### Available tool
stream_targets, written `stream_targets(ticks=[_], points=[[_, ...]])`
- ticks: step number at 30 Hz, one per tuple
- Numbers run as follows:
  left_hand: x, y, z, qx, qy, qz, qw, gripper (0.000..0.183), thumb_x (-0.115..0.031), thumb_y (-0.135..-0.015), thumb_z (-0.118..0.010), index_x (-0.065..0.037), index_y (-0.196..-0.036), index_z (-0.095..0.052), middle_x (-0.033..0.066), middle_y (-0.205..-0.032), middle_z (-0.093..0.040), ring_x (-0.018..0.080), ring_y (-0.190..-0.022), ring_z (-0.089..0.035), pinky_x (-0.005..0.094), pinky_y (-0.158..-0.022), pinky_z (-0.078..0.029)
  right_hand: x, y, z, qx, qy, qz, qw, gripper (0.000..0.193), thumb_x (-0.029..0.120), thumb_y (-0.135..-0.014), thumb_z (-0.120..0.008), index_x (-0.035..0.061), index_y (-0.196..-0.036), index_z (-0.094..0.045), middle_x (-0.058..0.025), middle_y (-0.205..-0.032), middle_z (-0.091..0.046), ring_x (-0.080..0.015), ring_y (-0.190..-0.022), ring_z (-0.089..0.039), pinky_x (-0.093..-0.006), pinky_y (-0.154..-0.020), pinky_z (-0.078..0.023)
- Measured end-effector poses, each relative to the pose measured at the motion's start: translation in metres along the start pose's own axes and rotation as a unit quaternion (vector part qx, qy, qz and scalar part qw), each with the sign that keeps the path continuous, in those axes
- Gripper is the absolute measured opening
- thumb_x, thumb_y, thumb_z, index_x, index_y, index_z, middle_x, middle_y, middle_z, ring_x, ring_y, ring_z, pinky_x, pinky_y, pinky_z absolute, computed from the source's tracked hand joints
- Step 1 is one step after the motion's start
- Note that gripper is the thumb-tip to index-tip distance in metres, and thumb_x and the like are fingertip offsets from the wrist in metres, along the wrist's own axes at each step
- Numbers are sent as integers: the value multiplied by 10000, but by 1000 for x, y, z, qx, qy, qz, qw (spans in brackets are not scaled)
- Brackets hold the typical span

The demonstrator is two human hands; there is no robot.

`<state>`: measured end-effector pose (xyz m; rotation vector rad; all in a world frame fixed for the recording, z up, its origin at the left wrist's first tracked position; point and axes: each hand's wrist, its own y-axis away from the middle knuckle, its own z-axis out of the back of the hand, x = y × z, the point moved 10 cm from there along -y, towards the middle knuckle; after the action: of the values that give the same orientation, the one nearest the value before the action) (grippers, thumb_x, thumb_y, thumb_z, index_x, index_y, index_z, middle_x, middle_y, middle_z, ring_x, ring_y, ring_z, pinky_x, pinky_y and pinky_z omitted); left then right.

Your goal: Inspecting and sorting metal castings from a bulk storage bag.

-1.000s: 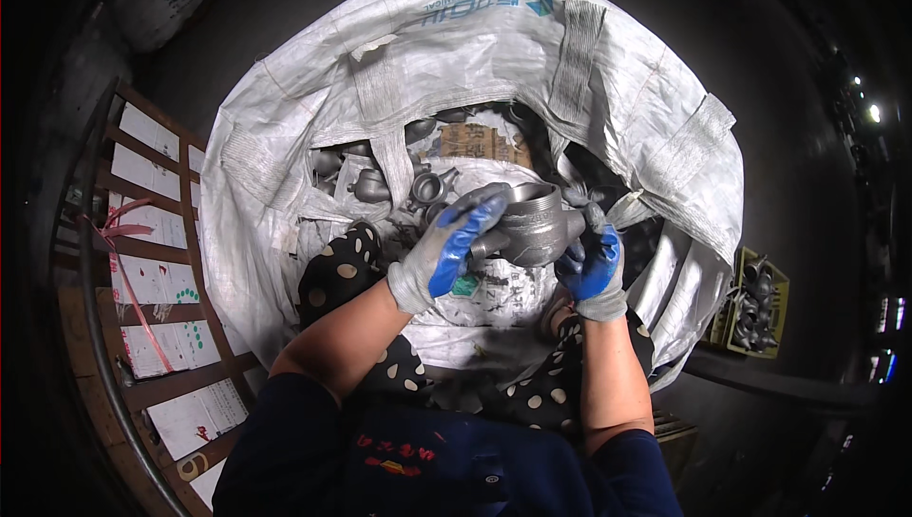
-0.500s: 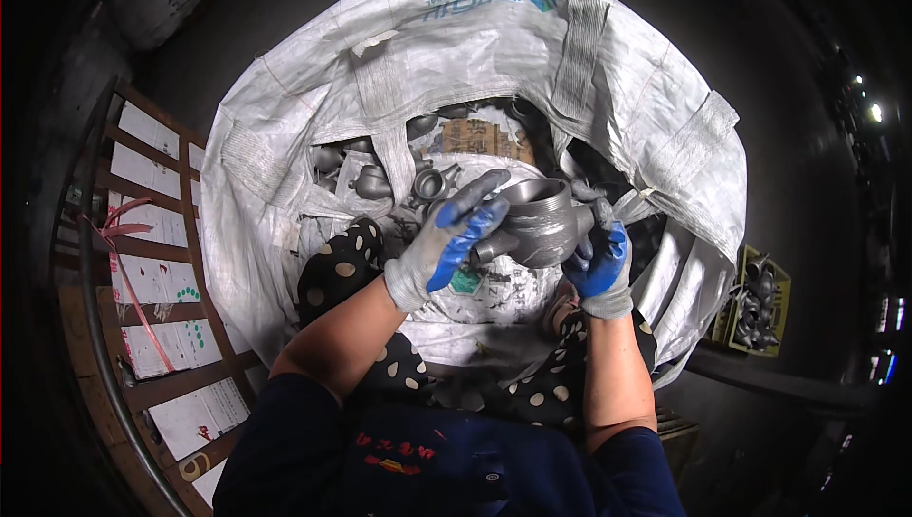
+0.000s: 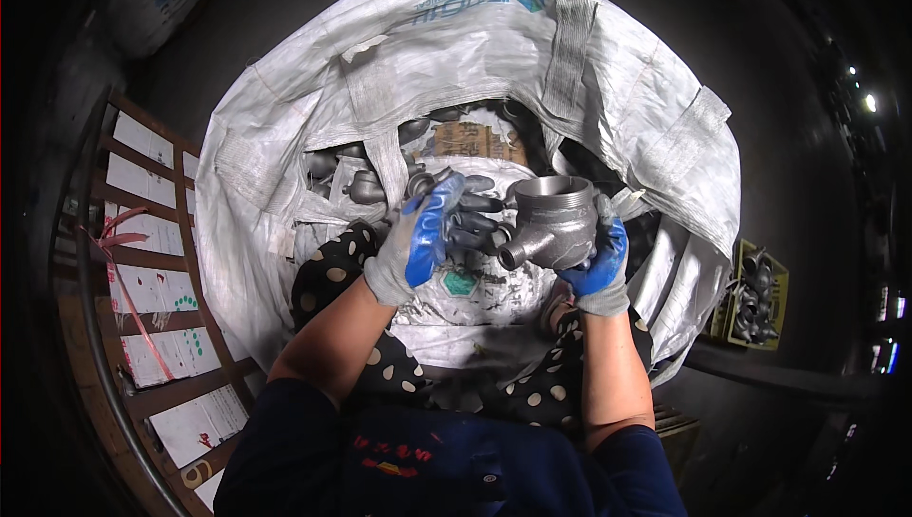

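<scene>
A grey metal casting (image 3: 554, 225) hangs over the bag's middle. It has a round threaded neck, with its mouth facing up, and a short pipe stub pointing to the lower left. My right hand (image 3: 603, 256), in a grey and blue coated glove, grips it from the right; part of the fingers is hidden behind it. To its left, my gloved left hand (image 3: 442, 227) has its fingers stretched out and apart, with the tips close to the casting's left side. Whether they touch it I cannot tell. Similar castings (image 3: 365, 188) lie beyond my left hand.
A large white woven bag (image 3: 456, 52) with wide straps surrounds the work. Brown cardboard (image 3: 465, 140) lies inside it. A slatted rack with white panels (image 3: 157, 282) stands at the left. A yellow crate (image 3: 781, 313) holding metal parts is at the right.
My left hand has drawn back to the left from the casting, its fingers spreading. The casting has turned in my right hand, so its pipe stub now shows at the lower left.
</scene>
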<state>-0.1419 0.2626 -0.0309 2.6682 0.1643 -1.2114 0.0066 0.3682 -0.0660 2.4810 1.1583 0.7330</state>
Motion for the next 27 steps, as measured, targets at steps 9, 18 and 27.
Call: stream_targets(ticks=[9,18,27], points=[[-53,18,-51,14,-495,-349,795,467,-26,-813,-655,-12,-1239,-464,137,-1242,-518,226,-1122,-540,335,-925,-457,-25,1,-6,60,57,-87,993,216,336,-908,-498,164,-792,-560,36,-431,-353,-87,-325,-291,-220,-306,-225],[-45,23,-55,75,-506,-372,775,357,-15,-852,-609,4,-1199,-531,67,-1113,-593,146,-967,-598,268,-831,-516,-48,-2,5,58,82,-150,984,264,367,-919,-452,148,-826,-566,39,-449,-364,-88,-334,-305,-223,-313,-257],[-3,1,-17,102,-66,4,993,460,-2,-815,-626,42,-1247,-475,118,-1166,-577,171,-992,-597,297,-873,-486,-53,-7,25,48,103,-191,975,313,343,-949,-348,143,-888,-581,55,-451,-407,-67,-322,-326,-200,-295,-273]])
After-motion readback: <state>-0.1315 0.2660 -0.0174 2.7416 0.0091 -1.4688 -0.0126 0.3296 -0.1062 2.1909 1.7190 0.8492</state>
